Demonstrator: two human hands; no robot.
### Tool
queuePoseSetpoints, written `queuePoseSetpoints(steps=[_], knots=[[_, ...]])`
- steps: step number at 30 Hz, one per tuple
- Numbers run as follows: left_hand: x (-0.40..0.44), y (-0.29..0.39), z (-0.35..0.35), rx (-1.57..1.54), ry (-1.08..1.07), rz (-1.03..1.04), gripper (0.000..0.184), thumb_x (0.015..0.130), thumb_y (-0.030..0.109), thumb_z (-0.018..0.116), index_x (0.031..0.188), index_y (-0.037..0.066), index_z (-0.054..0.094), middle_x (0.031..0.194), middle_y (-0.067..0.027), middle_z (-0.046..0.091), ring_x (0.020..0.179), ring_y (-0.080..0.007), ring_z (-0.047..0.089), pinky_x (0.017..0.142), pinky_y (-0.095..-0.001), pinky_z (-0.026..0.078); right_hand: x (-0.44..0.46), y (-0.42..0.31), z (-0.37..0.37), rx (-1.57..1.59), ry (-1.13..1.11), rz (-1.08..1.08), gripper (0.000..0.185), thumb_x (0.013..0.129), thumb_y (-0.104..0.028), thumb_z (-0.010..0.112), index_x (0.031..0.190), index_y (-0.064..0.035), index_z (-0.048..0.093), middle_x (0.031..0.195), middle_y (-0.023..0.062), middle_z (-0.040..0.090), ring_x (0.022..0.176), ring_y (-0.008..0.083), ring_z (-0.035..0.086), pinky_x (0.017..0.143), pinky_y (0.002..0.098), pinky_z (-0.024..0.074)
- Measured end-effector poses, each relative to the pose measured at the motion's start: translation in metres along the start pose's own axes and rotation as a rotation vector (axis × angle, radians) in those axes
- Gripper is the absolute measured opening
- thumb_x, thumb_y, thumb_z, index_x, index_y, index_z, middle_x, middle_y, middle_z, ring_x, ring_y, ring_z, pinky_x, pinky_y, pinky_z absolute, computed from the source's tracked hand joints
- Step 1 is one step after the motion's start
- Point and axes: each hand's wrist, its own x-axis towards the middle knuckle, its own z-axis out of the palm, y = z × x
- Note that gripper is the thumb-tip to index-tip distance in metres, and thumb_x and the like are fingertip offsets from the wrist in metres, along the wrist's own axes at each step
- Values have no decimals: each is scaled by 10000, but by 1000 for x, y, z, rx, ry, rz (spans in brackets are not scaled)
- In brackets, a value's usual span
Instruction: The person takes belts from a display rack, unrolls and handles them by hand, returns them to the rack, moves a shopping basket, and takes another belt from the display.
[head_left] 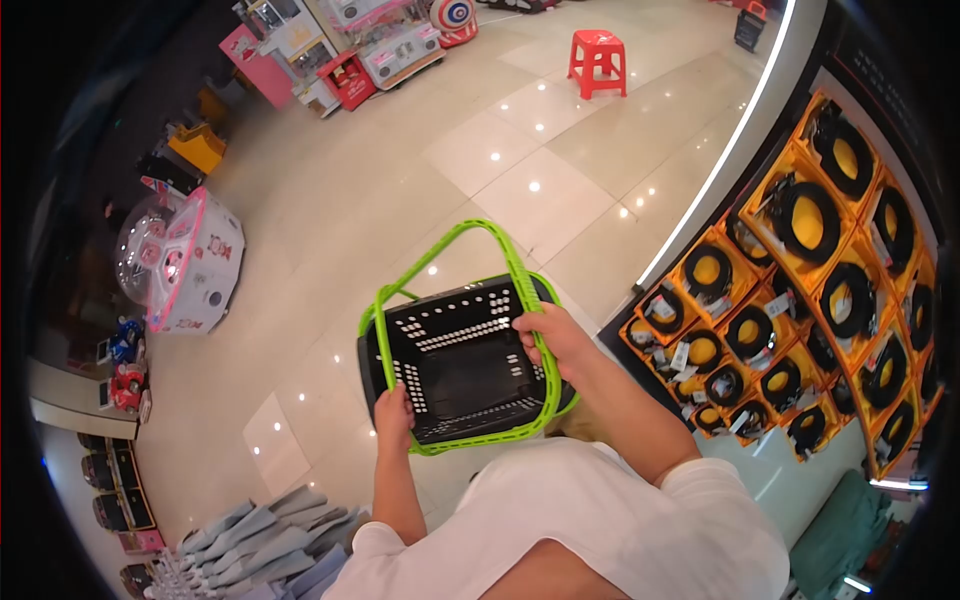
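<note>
A black shopping basket point(465, 375) with a bright green rim and handle is held in front of my body, and its bare inside bottom shows. My left hand point(394, 412) is closed around the green frame on the basket's near left side. On the right side, my right hand point(552, 338) grips the green handle, fingers wrapped around it. The raised handle loops toward the far side, above the basket's opening.
Orange-lined display cubbies with round black items point(750, 330) stand close on my right. Grey garments point(270, 540) hang at lower left. A white-and-pink machine point(205, 262) stands left, and a red stool point(598, 62) ahead on the tiled floor point(350, 200).
</note>
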Motion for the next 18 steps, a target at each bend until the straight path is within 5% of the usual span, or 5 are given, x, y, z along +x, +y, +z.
queuePoseSetpoints(steps=[9, 18], knots=[[60, 133, 105, -101, 34, 119, 225, 945, 261, 510, 778, 115, 471, 563, 39, 393, 417, -57, 324, 368, -215, 228, 95, -160, -10, -62, -118, -179, 123, 809, -100, 601, 775, -54, 492, 593, 34, 495, 417, 114, 455, 367, 239, 367], [190, 231, 228, -99, -149, 163, 216, 935, 271, 512, 793, 109, 490, 575, 36, 401, 425, -62, 310, 386, -228, 223, 189, -276, -52, 14, 33, -346, 142, 811, -98, 622, 805, -48, 490, 572, 29, 481, 412, 101, 436, 354, 243, 328]])
